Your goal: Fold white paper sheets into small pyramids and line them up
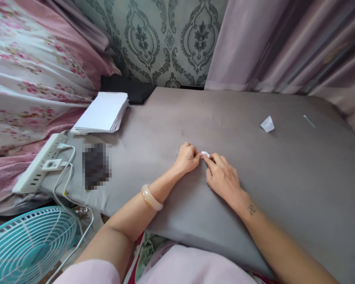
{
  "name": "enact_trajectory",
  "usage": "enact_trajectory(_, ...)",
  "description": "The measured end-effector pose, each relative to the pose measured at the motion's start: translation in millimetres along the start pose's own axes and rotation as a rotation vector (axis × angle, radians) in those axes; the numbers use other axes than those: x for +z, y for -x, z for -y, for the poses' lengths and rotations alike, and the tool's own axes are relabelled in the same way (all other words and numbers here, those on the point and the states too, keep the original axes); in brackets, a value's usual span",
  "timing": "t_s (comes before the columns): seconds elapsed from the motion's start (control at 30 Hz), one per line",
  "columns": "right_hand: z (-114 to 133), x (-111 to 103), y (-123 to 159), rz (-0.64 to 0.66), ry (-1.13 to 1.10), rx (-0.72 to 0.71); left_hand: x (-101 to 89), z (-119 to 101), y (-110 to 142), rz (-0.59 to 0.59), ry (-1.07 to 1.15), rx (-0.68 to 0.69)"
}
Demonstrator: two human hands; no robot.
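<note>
Pink clothing; both hands touch paper.

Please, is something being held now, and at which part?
Yes, a small white paper: left hand at its left end, right hand at its near edge.

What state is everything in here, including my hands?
Small white paper: folded, between both hands
Left hand: pinching its left end
Right hand: fingertips on its right side
White paper shape: folded, lying apart
Paper stack: edges uneven
Power strip: plugged into
Fan: can't tell if running
</note>
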State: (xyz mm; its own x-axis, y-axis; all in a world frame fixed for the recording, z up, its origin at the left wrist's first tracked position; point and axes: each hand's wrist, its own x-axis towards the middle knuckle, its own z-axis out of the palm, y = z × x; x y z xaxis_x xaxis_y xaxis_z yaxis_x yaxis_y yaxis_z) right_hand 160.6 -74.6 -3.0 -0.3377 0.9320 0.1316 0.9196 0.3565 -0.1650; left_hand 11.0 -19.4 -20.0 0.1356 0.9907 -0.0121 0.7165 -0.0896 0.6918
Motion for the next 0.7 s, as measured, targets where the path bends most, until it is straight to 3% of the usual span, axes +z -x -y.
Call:
enact_trajectory(0.2,-5,-21,-23,0.202,-0.04,0.02,-4.8,1,-1,0.013,0.09,-0.044)
enact_trajectory(0.37,-4,-31,-38,0.297,0.018,0.013,-6.0,3,-2,0.008,0.126,-0.048)
enact_trajectory(0.7,1,-31,-27,0.233,0.046,-0.037,-8.6,2,-4,0.069,0.179,-0.059)
